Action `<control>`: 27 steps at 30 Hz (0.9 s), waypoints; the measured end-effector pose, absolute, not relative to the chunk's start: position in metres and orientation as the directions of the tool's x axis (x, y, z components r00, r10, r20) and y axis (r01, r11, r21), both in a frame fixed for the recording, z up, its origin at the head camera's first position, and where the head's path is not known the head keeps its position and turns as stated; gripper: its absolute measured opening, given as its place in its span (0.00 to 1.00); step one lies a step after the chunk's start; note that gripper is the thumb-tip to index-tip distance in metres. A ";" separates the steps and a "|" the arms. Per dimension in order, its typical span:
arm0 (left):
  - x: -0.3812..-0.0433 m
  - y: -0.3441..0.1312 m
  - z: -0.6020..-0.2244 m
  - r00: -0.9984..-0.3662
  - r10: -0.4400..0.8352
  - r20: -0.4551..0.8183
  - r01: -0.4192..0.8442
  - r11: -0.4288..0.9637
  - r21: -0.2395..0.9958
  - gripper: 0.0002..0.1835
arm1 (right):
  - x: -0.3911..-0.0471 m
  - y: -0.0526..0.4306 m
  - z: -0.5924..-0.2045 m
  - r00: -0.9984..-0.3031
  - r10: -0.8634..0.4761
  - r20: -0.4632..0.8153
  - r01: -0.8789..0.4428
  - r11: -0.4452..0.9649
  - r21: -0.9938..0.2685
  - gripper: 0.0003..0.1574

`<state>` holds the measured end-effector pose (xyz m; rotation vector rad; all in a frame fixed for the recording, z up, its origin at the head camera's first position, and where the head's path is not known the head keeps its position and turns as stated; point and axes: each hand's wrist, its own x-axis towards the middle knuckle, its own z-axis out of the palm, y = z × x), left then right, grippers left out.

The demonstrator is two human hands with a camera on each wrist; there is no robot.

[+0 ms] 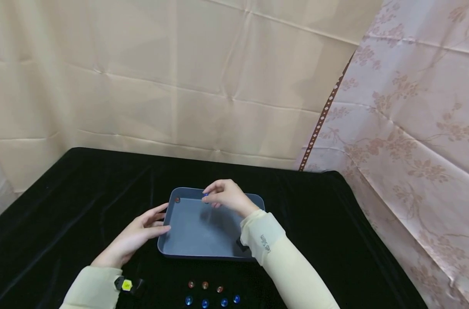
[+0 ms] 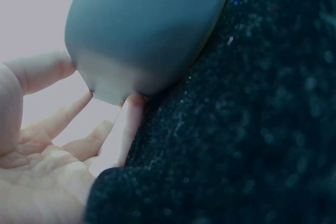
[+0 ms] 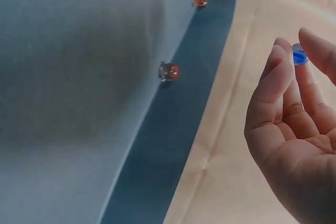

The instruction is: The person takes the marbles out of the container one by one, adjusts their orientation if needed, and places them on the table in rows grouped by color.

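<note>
A blue marble is pinched between the thumb and fingertips of my right hand, over the far side of a grey-blue tray. My left hand rests its extended fingers and thumb against the tray's left end; in the left wrist view, fingertips touch its outer wall. Inside the tray, a reddish marble lies in the far left corner. The right wrist view shows two reddish marbles along the tray wall, one nearer and one farther.
In front of the tray, on the black cloth, lie a row of three reddish marbles and a row of several blue marbles. A beige curtain hangs behind the table, a floral one at the right.
</note>
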<state>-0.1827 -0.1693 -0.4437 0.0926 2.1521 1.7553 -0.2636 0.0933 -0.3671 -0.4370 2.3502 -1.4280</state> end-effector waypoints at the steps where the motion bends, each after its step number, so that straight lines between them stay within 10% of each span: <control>1: -0.183 -0.169 -0.444 -0.933 0.274 -0.234 -0.174 0.226 0.958 0.40 | -0.262 0.094 -0.366 -0.890 -0.436 -0.134 -0.080 0.439 -0.895 0.19; 27: -0.181 -0.170 -0.444 -0.933 0.275 -0.234 -0.174 0.226 0.959 0.40 | -0.235 0.114 -0.365 -0.886 -0.448 -0.120 -0.068 0.381 -0.922 0.18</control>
